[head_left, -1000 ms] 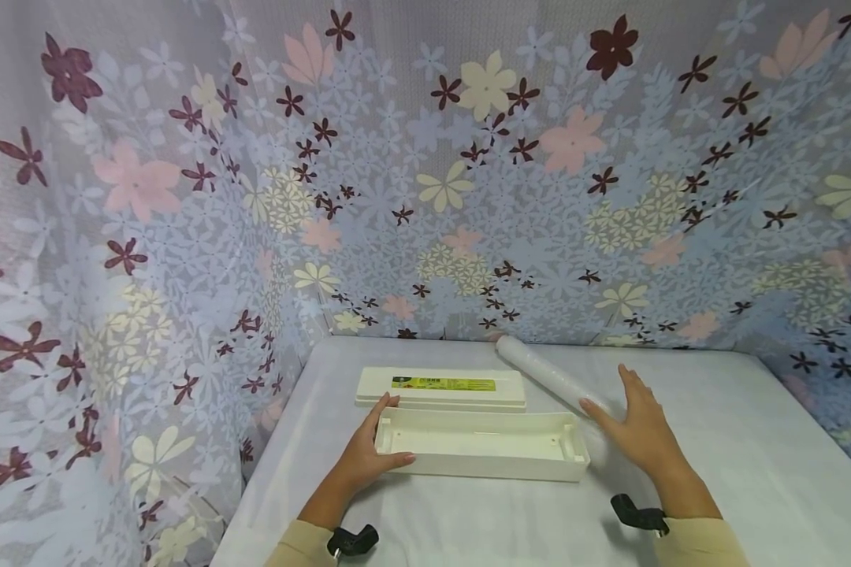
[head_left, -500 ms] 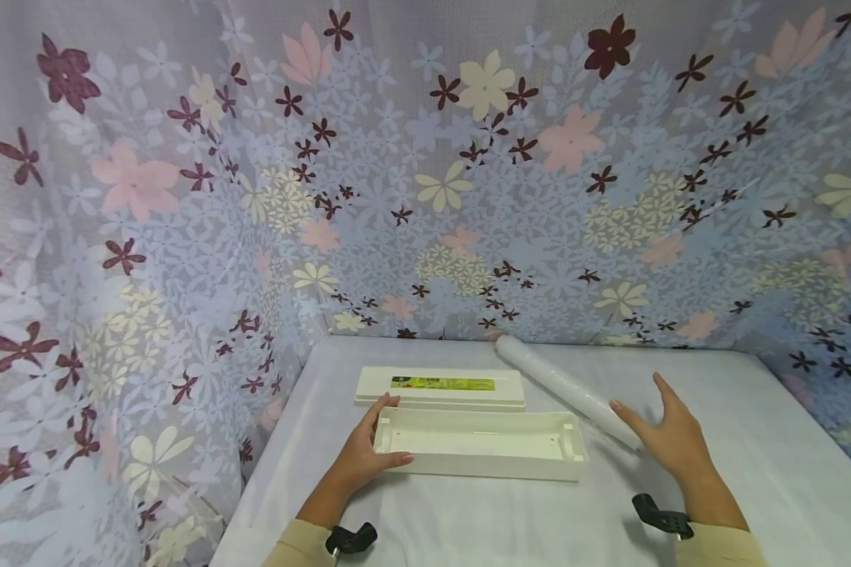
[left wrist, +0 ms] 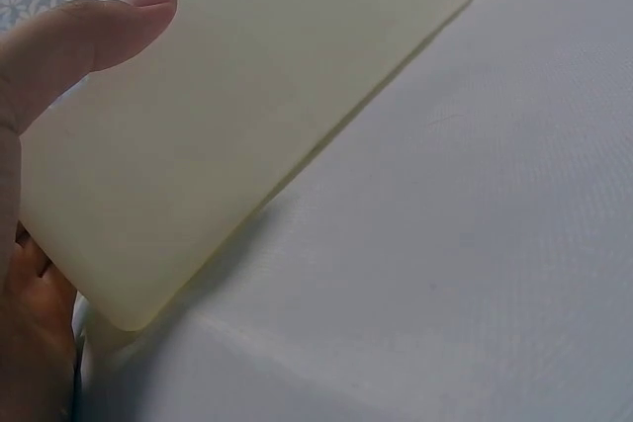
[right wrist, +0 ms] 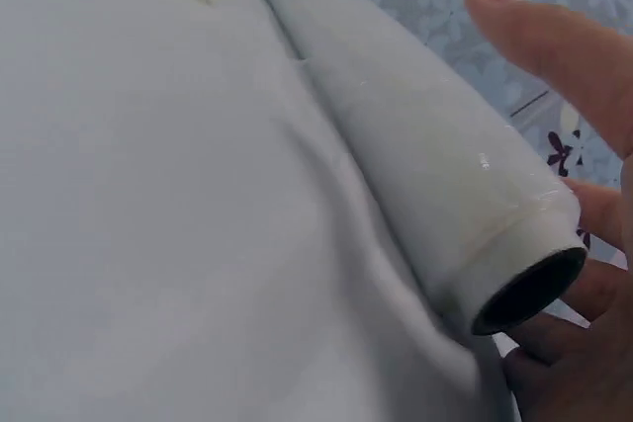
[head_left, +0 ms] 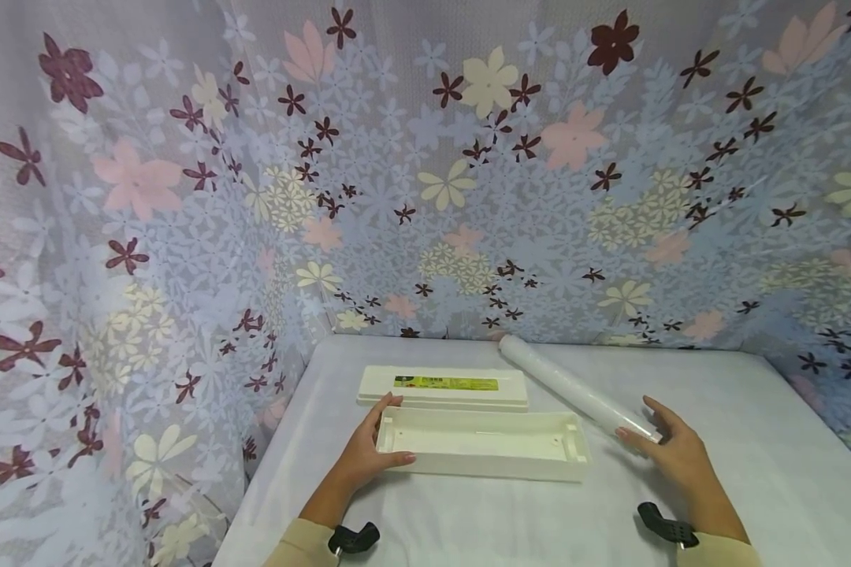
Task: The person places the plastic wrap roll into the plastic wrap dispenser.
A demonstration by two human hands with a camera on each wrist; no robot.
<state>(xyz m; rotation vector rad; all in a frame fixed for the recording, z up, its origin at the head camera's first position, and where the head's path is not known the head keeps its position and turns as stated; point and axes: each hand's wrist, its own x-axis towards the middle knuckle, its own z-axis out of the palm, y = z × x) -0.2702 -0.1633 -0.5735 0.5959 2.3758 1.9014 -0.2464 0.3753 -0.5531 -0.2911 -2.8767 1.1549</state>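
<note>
A long cream plastic box (head_left: 482,466), lidless with its inside facing up, lies on the table. My left hand (head_left: 367,450) grips its left end, thumb on the front wall and fingers at the far side. In the left wrist view the thumb lies over the edge of the box wall (left wrist: 237,126). A roll of clear plastic wrap (head_left: 567,386) lies slanted to the right of the box. My right hand (head_left: 684,457) is around the roll's near end, fingers spread. From the right wrist, the thumb stands apart from the roll (right wrist: 415,135), its dark hollow core showing.
Behind the box lies its matching cream lid (head_left: 383,386), bearing a yellow-green label. A white cloth covers the table (head_left: 773,425). Flowered curtains (head_left: 468,220) hang along the back and sides.
My right hand has moved right and nearer along the roll, to its near end, with the fingers coming closer around it. The left hand and the box have stayed put.
</note>
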